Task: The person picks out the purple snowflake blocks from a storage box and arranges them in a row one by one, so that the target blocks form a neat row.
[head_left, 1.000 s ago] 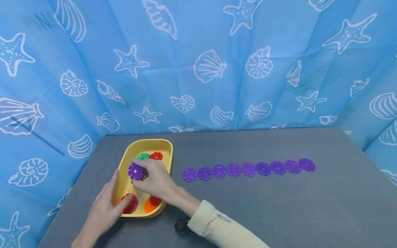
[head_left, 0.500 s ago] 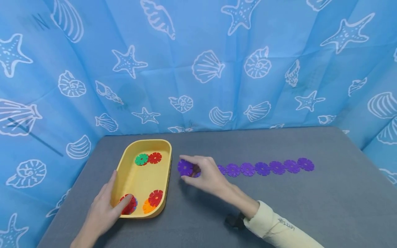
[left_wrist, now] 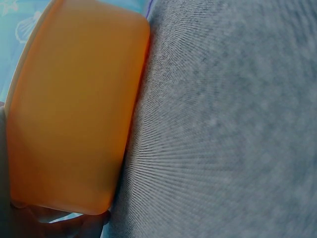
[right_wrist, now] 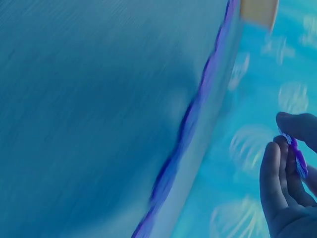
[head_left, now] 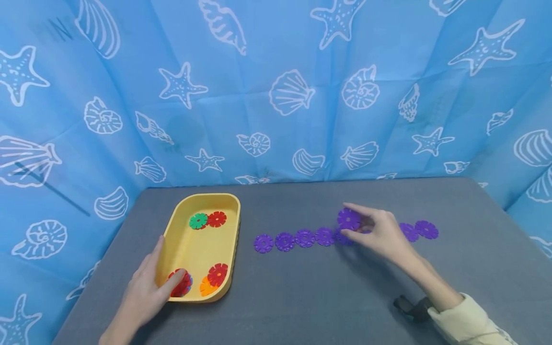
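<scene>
A purple flower-shaped notched disc is pinched between the thumb and fingers of my right hand. It hovers over the middle of a row of purple discs, part of which the hand hides. From the right wrist view the held disc appears edge-on. On the left, my left hand grips the near left corner of a yellow bin, thumb over the rim and fingers along the outer wall. Below that thumb lie red and blue discs. The bin's orange-looking outer wall fills much of the left wrist view.
Inside the bin are also a green disc, a red disc and, nearer, an orange disc with a red one overlapping it. Grey cloth covers the table. A blue shell-patterned curtain hangs behind it.
My right hand has carried the purple disc out of the bin and rightward along the row to its middle. My left hand keeps its place on the bin.
</scene>
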The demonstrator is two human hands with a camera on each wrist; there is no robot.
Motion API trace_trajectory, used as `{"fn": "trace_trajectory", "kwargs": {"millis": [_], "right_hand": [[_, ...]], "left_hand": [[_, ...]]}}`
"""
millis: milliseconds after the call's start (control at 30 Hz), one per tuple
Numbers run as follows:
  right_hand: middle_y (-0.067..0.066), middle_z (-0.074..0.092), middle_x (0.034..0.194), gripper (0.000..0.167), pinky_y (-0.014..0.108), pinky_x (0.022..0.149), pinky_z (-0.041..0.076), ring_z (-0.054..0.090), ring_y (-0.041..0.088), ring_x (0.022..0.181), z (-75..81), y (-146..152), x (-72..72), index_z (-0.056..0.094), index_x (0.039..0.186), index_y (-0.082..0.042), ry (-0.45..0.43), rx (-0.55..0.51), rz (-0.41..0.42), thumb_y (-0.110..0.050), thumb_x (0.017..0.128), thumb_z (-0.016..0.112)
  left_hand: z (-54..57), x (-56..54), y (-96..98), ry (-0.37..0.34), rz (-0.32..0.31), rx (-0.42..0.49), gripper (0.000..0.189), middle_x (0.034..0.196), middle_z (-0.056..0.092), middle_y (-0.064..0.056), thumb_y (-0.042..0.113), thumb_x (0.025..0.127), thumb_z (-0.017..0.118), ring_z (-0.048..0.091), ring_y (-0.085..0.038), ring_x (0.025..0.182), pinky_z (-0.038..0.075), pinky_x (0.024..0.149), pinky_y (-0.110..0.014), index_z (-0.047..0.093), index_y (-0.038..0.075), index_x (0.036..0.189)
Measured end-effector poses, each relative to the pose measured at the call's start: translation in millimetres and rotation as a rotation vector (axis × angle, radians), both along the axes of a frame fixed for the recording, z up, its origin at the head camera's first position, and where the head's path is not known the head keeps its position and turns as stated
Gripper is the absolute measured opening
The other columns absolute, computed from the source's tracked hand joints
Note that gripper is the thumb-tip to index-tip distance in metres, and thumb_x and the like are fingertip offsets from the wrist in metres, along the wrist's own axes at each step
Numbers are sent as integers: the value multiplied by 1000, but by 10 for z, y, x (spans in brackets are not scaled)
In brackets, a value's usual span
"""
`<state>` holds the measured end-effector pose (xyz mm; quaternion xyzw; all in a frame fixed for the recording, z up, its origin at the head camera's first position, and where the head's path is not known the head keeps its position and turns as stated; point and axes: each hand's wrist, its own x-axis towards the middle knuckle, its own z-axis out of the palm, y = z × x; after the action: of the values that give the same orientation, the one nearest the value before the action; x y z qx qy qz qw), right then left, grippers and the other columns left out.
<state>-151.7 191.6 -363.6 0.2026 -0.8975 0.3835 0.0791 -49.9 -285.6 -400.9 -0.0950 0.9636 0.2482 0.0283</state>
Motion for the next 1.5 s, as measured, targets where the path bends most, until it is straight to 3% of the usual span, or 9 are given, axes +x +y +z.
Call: {"fn": "trace_trajectory", "kwargs": {"millis": [233, 400, 600, 767, 867, 967, 1167, 1367, 1500], "right_hand": [[19, 75, 87, 57, 21, 52, 53, 60, -8, 65, -23, 712, -65, 65, 130, 6, 8, 121, -125, -9, 79, 86], [30, 74, 97, 60, 21, 53, 50, 62, -6, 65, -53, 1143, -137, 64, 130, 7, -20, 202, -205, -17, 79, 87], [21, 75, 80, 63, 24, 50, 43, 55, -6, 57, -125, 1655, -112, 61, 131, 10, -89, 279, -300, -21, 81, 86], [11, 68, 71, 65, 26, 50, 38, 49, 4, 56, -233, 1978, -25, 57, 131, 14, -154, 350, -422, -23, 84, 83], [19, 64, 72, 65, 28, 50, 38, 53, 17, 60, -291, 2093, -7, 55, 130, 16, -184, 372, -466, -21, 84, 82], [27, 65, 80, 65, 29, 52, 39, 55, 25, 65, -336, 2142, -26, 54, 129, 18, -203, 381, -459, -21, 85, 81], [45, 62, 106, 74, 50, 63, 54, 65, 50, 83, -365, 2092, -113, 52, 132, 18, -248, 390, -359, -36, 89, 79], [52, 43, 133, 71, 69, 79, 49, 54, 65, 106, -329, 2040, -153, 50, 138, 14, -311, 412, -295, -40, 96, 69], [52, 44, 132, 69, 70, 78, 49, 51, 70, 109, -321, 2027, -159, 51, 136, 15, -311, 425, -289, -39, 97, 68]], "left_hand": [[17, 1, 0, -15, 6, -10, 108, 146, 42, -28, 50, 91, 70, 50, -42, 121, 61, 89, -54, 2, 11, 165], [18, -1, 6, -44, 20, -4, 109, 147, 41, -27, 52, 91, 69, 49, -42, 122, 60, 91, -53, 0, 14, 166], [7, -6, 14, -17, 7, 1, 108, 146, 42, -27, 51, 91, 70, 49, -42, 123, 61, 89, -54, 2, 14, 166], [7, -14, 20, 10, -3, 1, 107, 145, 42, -27, 50, 91, 70, 50, -42, 121, 61, 87, -53, 4, 12, 166], [6, -8, 18, 0, 0, 7, 107, 148, 40, -26, 51, 91, 70, 49, -42, 123, 61, 89, -53, 3, 13, 166], [5, 7, 14, -14, 7, 11, 108, 152, 38, -26, 52, 91, 69, 48, -43, 126, 60, 93, -55, 2, 13, 166], [-1, 20, 0, -22, 16, 6, 107, 156, 35, -26, 53, 91, 68, 46, -44, 128, 57, 96, -58, 1, 14, 166], [-8, 20, -6, 3, -1, -4, 106, 148, 42, -27, 53, 91, 68, 50, -42, 122, 58, 93, -59, 5, 12, 166], [-3, 17, -7, 18, -7, -2, 106, 145, 44, -27, 52, 91, 69, 51, -40, 119, 59, 90, -57, 6, 11, 165]]}}
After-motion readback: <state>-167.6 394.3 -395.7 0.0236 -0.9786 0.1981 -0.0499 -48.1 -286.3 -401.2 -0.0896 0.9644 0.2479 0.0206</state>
